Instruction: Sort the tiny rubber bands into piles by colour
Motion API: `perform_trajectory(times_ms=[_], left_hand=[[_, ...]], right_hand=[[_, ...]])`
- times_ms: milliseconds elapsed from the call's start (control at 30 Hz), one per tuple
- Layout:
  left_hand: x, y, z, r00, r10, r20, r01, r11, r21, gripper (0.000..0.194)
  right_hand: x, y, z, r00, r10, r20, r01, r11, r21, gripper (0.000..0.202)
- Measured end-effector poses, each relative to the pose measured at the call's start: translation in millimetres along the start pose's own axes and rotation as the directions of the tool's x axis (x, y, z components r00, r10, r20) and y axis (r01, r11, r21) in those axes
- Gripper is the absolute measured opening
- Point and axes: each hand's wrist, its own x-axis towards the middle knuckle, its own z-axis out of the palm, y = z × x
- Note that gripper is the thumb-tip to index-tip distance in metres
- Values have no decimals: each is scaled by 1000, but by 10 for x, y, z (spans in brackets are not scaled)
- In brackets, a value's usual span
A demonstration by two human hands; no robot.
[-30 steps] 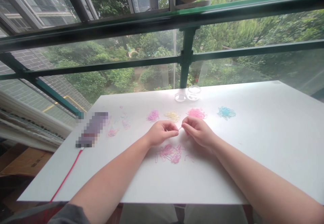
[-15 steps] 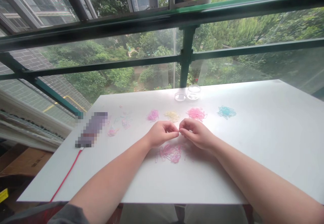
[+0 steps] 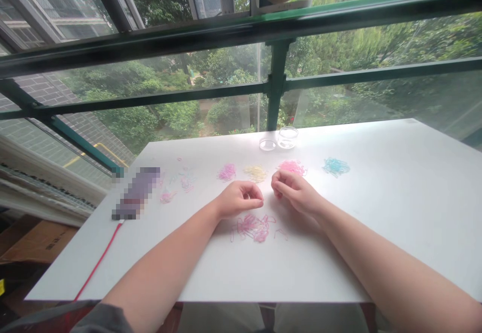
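Observation:
My left hand (image 3: 243, 198) is pinched closed above a pile of pink and purple loops (image 3: 256, 227) on the white table; what it holds, if anything, is too small to name. To its right my right hand (image 3: 289, 188) is also closed, just in front of a bright pink pile (image 3: 291, 168), with its fingertips partly hidden. The hands are apart. Behind them lie a purple pile (image 3: 227, 172) and a pale yellow pile (image 3: 256, 173). A light blue pile (image 3: 336, 165) lies farther right.
A clear round container (image 3: 288, 138) and a clear lid (image 3: 267, 144) stand at the back edge of the white table (image 3: 395, 212). At the left are a pixelated dark object (image 3: 137, 192), a red cable (image 3: 98, 262) and small scattered loops (image 3: 186, 184).
My right hand has moved away from my left, slightly right and toward the bright pink pile. My left hand has barely shifted.

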Motion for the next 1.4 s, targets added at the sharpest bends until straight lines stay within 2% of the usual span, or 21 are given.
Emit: perform_trajectory(times_ms=[133,200,367,533,700,800,967,1033,1100,1233,1300,1400], left_hand=[[11,-18,3,1000,5,-25,-5,1000,17,23],[14,-16,10,998,18,-57,-16,999,35,24],[5,-9,38,994,67,-83,-58,993,103,24],[-1,8,56,994,70,-86,-56,987,151,24],[-2,23,44,997,38,-62,-31,993,112,25],[-2,13,31,999,16,-43,-13,998,61,26],[8,9,8,1000,-1,-4,1,1000,-14,28],[12,11,7,1000,-2,-10,2,1000,-31,28],[11,10,12,1000,-6,-26,6,1000,-26,28],[0,-2,21,1000,-6,-29,7,999,35,27],[-2,-7,17,1000,-5,-18,5,999,42,27],[3,-10,4,1000,-6,-8,6,1000,8,28]], right_hand=[[24,-1,-86,995,-26,-92,28,999,29,20],[15,-3,-79,998,-26,-55,28,999,40,18],[-35,17,48,991,-22,133,22,1000,6,19],[-46,-12,82,993,-18,115,28,995,-93,14],[-55,-67,61,994,-22,103,34,993,-117,9],[-46,-48,50,997,-15,70,24,992,-124,8],[9,46,-8,992,-56,-109,42,990,-133,11],[18,60,-19,989,-48,-141,28,990,-140,12],[10,48,-7,996,-17,-85,3,987,-158,12],[-20,0,49,994,17,106,5,978,-206,11],[-18,-8,52,995,3,98,19,975,-223,11],[3,6,0,1000,-17,26,22,978,-209,13]])
